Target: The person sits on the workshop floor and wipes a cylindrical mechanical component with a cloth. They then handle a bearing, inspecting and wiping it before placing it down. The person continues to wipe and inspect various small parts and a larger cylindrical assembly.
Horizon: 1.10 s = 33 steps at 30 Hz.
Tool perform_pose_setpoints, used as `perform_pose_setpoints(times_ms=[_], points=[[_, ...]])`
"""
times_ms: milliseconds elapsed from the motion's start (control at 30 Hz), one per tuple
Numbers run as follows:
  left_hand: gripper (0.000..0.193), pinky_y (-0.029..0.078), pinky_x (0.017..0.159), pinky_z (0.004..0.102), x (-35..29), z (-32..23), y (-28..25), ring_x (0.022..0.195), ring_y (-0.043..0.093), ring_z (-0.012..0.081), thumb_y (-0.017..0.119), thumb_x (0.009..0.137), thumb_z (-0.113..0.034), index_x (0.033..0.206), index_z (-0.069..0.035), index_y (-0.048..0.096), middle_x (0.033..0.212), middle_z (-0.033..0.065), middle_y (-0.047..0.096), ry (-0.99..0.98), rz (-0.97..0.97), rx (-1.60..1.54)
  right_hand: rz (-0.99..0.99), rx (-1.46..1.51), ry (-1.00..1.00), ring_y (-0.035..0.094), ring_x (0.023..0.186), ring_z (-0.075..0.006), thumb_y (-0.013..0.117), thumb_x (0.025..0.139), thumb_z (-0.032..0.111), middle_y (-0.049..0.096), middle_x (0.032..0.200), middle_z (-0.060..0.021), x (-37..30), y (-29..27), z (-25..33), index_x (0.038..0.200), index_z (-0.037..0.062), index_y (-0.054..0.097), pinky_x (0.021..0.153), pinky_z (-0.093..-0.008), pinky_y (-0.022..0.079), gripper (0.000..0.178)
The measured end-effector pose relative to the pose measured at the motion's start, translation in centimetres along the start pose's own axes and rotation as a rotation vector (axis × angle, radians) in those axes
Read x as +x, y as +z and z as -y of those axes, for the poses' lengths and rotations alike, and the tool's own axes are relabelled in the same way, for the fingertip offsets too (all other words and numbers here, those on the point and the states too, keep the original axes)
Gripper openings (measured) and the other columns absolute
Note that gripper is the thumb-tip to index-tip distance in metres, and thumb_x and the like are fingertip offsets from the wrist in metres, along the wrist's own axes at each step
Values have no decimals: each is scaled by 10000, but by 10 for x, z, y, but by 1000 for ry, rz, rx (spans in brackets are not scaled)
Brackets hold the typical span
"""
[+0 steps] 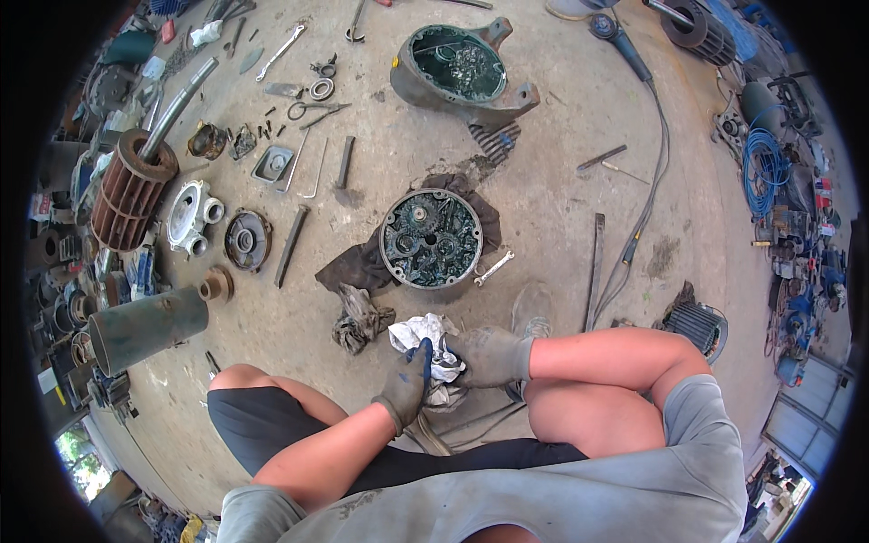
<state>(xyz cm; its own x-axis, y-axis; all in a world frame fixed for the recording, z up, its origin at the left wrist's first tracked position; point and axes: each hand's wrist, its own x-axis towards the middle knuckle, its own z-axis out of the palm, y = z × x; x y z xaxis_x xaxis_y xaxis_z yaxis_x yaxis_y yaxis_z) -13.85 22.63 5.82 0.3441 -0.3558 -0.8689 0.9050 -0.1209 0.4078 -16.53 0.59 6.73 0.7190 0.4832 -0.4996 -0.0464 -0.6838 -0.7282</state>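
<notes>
My left hand (404, 384), in a grey-brown glove with dark blue fingertips, is closed on a crumpled white rag (418, 334). From the other side my right hand (491, 357), gloved too, grips the same rag; its fingertips are partly hidden. Just beyond my hands stands a round gear housing (433, 239), open at the top, with gears coated in dark green grease. It rests on a dark cloth (348, 265). A small combination wrench (494, 268) lies at its right side. Left of the rag is a crumpled brown cloth (360, 319).
A large greasy casing (453, 68) stands farther off. To the left lie a rusty rotor (136, 192), a green cylinder (148, 330), a white cover (192, 218), a round flange (248, 240) and a hammer (344, 169). An angle grinder (620, 45) trails its cord at right, near a long bar (595, 271).
</notes>
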Motion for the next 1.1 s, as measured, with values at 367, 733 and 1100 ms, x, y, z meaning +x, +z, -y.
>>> perform_pose_setpoints(times_ms=[367,733,1100], points=[[574,498,1035,370,19,26,-20,1125,632,220,495,1160,-440,1318,81,678,1264,152,732,70,-3,227,-8,18,-10,720,1096,-460,756,872,345,736,1159,-297,0,-6,3,1280,18,617,977,-540,560,542],[593,485,1098,377,21,27,-20,1234,624,246,493,1161,-429,1432,86,609,1387,192,681,222,15,343,94,28,5,710,1138,-454,709,906,377,721,1213,-268,2,-17,8,1277,53,615,987,-546,559,502],[478,480,1151,458,28,28,-24,1300,629,446,423,1176,-320,1489,7,578,1413,319,645,331,-6,759,79,42,66,696,1205,-423,761,888,416,718,1291,-263,1,-15,1,1289,35,646,1058,-511,535,565]])
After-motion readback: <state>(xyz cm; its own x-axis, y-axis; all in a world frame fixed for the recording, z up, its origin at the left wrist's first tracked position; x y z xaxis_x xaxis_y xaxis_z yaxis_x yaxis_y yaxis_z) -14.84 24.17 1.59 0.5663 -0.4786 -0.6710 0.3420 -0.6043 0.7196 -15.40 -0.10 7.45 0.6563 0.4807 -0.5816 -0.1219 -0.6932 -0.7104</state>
